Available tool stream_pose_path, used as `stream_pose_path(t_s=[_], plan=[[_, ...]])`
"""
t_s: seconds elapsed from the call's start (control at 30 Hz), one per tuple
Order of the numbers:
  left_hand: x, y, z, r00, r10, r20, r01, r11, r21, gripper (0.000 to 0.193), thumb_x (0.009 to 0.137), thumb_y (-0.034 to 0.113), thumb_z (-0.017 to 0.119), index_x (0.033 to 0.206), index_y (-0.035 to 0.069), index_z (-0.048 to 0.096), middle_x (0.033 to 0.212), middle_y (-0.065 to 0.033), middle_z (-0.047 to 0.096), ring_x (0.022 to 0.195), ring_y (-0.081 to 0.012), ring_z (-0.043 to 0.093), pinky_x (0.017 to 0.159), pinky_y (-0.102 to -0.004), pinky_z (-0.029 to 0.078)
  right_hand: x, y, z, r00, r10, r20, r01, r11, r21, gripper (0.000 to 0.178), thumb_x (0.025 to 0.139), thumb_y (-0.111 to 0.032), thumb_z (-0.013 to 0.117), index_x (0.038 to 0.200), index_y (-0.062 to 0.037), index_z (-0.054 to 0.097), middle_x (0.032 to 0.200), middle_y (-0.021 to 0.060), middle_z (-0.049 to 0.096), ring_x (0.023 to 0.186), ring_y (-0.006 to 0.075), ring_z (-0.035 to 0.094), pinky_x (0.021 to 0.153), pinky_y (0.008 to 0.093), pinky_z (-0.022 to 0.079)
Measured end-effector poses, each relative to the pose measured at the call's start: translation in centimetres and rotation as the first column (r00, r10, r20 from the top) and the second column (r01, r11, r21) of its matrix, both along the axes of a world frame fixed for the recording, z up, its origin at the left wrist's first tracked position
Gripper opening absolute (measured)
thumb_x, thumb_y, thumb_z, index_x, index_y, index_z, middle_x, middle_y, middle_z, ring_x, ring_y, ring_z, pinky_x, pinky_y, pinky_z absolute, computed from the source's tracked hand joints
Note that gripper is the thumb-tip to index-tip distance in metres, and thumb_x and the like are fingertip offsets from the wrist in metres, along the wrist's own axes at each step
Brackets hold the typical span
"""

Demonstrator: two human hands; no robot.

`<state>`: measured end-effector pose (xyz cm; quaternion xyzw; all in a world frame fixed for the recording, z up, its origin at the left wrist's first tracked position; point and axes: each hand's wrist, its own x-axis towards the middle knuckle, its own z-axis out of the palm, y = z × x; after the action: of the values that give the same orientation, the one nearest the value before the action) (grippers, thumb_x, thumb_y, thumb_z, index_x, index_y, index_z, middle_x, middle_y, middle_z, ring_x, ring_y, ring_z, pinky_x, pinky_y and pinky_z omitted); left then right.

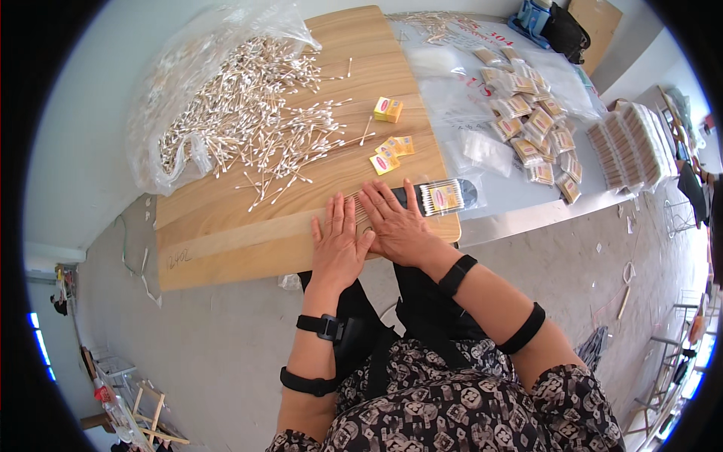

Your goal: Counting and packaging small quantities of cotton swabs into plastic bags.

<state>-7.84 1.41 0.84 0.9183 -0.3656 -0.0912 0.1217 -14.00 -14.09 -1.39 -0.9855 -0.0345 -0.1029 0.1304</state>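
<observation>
Two bare hands at the near edge of a wooden tabletop [279, 245]. A large clear plastic bag [260, 19], at the left, contains a heap of cotton swabs [233, 94]; loose swabs [290, 147] spread from its mouth across the wood. On the grey surface [591, 169] to the right, a pile of small clear packets [536, 124] contains swabs and cards, beside thin clear bags [486, 151]; farther right stand rows of filled packets [631, 147]. The row of swabs with a yellow card [443, 197] lies on a dark flat strip [470, 193], with clear plastic around it, just right of the right hand [398, 228] and farther from the left hand [339, 245]. Both hands lie palm down with fingers extended, side by side; what is beneath the palms is hidden. Beyond the right hand lie fanned yellow cards [392, 154] and, farther off, a card stack [388, 110].
</observation>
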Motion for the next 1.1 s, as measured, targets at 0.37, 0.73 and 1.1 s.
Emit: stream_pose_path(t_s=[0.37,0.73,1.1], plan=[[-1.6,-2.0,-0.2,0.991,-0.121,0.060,0.119,0.993,0.024,0.072,0.097,0.049,0.040,0.152,0.007,0.019,0.159,-0.0150,0.015,0.147,-0.0287,0.014,0.117,-0.0522,0.008,-5.1,-8.0,1.6,0.946,-0.317,-0.073,0.321,0.945,0.056,0.080,0.092,-0.050,0.051,0.149,-0.0021,0.023,0.157,0.0125,0.022,0.147,0.0269,0.016,0.117,0.0558,0.005],[-3.2,-6.5,-0.3,0.974,-0.211,0.080,0.212,0.977,-0.004,0.075,0.095,0.048,0.047,0.152,0.007,0.020,0.158,-0.0135,0.018,0.147,-0.0268,0.014,0.118,-0.0507,0.009,-6.0,-8.2,1.0,0.947,-0.275,-0.169,0.290,0.954,0.071,0.078,0.093,-0.050,0.048,0.150,-0.0033,0.023,0.158,0.0113,0.020,0.147,0.0263,0.016,0.118,0.0521,0.006],[-3.3,-7.4,-0.1,0.966,-0.247,0.081,0.251,0.967,-0.041,0.072,0.096,0.048,0.045,0.150,0.004,0.024,0.157,-0.0156,0.020,0.147,-0.0289,0.016,0.118,-0.0490,0.012,-6.0,-8.4,0.8,0.951,-0.265,-0.161,0.286,0.950,0.123,0.077,0.093,-0.051,0.048,0.149,-0.0030,0.025,0.157,0.0119,0.023,0.146,0.0270,0.019,0.118,0.0497,0.011]])
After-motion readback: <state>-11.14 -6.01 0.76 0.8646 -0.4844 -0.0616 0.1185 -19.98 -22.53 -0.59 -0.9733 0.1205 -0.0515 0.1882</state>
